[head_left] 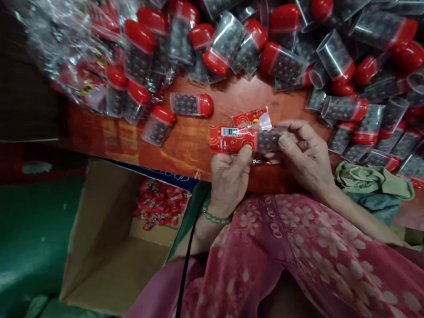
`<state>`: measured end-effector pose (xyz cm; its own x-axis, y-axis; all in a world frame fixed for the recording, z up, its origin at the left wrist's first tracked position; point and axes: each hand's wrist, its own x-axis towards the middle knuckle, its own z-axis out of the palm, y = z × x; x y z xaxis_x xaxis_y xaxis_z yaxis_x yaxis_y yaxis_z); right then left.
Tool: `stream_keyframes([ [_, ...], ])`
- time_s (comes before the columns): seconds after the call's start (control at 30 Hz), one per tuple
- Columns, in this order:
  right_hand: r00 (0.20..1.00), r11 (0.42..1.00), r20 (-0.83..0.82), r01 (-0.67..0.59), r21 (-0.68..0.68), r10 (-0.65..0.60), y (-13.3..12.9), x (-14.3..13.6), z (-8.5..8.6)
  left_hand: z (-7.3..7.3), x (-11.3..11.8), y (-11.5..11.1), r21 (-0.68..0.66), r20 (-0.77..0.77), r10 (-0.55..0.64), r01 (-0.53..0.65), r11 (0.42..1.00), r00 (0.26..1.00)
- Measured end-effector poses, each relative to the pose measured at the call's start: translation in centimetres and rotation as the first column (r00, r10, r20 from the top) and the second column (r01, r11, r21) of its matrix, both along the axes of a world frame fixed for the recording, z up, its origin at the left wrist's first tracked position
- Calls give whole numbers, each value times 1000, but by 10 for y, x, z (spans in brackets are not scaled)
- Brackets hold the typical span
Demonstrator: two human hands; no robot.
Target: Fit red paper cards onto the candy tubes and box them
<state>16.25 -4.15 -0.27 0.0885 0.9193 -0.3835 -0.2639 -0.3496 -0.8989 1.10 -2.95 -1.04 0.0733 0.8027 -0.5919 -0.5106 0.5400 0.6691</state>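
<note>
Many red-capped tubes (288,65) lie beyond the held wrapper (229,140).

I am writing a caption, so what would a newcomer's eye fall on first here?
Probably the heap of red-capped tubes along the top and right. Then, at the centre, the left hand and right hand with a red wrapper and a tube of dark balls. At lower left, a cardboard box holds red packets.

Red swirl-patterned wrapper (229,139), grey balls (267,140), red caps (205,105), pink floral clothing (329,248)
</note>
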Motion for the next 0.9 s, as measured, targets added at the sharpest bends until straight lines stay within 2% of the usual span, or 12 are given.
stream_keyframes([
  [0.07,998,999,47,-35,-19,36,-1,-1,3,1,3,6,6,67,16,-17,1000,998],
  [0.13,995,998,76,-62,-19,63,-3,0,3,0,5,10,59,70,15,-19,998,997],
  [0.33,985,999,174,-11,45,3,-5,0,-1,-11,7,8,160,-85,24,-10,987,996],
  [0.47,994,997,86,-70,39,67,-3,-2,1,-6,6,11,205,-9,-47,48,978,999],
  [0.63,995,990,86,-61,129,51,-5,-6,3,2,8,12,154,57,-145,135,979,988],
  [0.9,967,965,255,-57,254,-10,-4,-10,0,0,13,0,91,108,-132,122,988,985],
])
